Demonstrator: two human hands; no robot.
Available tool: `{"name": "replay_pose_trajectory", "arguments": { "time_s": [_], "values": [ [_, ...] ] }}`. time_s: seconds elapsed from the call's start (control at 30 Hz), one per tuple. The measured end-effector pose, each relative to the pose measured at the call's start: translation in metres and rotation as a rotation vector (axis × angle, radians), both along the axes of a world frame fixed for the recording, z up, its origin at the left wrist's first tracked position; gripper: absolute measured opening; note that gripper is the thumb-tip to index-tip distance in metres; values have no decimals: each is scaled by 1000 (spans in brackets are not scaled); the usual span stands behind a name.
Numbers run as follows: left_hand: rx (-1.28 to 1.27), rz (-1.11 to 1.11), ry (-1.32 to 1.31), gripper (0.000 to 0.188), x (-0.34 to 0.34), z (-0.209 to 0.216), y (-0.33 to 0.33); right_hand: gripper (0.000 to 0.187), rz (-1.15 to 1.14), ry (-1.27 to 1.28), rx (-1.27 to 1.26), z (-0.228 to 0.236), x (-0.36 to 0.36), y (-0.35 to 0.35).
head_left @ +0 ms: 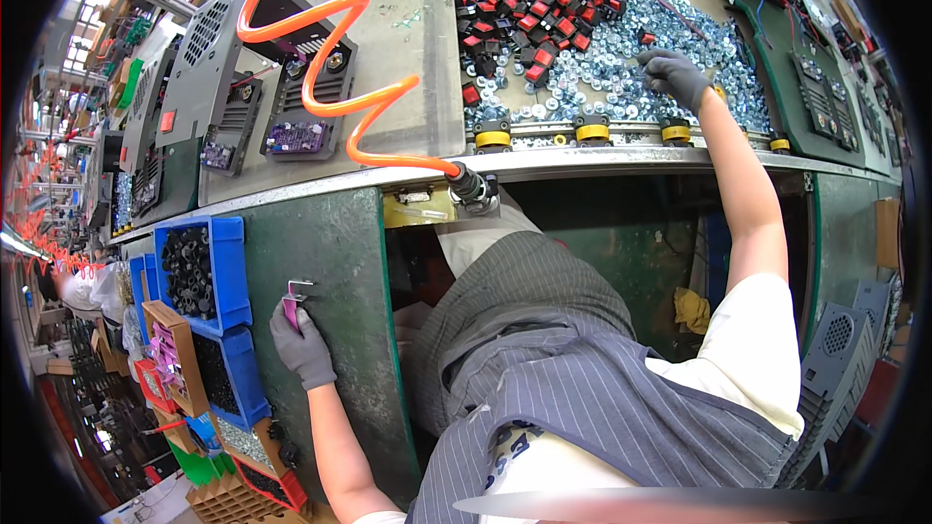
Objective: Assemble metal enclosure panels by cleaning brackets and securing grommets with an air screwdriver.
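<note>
Right fingers [656,56] near scattered pieces [580,87], grey bench [413,87], cluttered workshop [73,63]

Left hand [303,344], one, grey-gloved: I have it low on the left, thumb and fingers pinched together, wrist nearly straight. Left forearm [340,451]: bare, slanting forward and leftward. Right hand [677,78], one, grey-gloved: I have it farther out, fingers loosely curled, pointing left. Right forearm [743,175]: bare, reaching forward, elbow slightly bent.
</note>
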State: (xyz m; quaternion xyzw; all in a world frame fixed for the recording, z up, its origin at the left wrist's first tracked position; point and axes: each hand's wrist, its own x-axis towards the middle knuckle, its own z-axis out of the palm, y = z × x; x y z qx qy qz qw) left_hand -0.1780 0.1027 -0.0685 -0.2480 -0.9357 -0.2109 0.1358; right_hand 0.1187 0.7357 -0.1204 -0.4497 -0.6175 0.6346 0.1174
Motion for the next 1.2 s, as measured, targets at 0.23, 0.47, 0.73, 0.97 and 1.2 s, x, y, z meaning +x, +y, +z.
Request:
{"name": "replay_pose_trajectory", "arguments": {
  "time_s": [0.23,0.47,0.73,0.97,1.2],
  "values": [
    [11,-2,-14,28,-1,1,-1,28,-178,676,-651,26,0,-17],
    [-2,7,-9,28,-2,1,0,31,14,222,-160,44,-12,-6],
    [-7,21,3,27,1,-1,0,58,499,-919,740,48,-59,-58],
    [23,44,-12,28,2,2,2,30,589,-631,880,17,-34,-14],
    [0,26,-21,29,-2,7,3,21,317,-65,-156,58,-106,-93]
  ]
}}
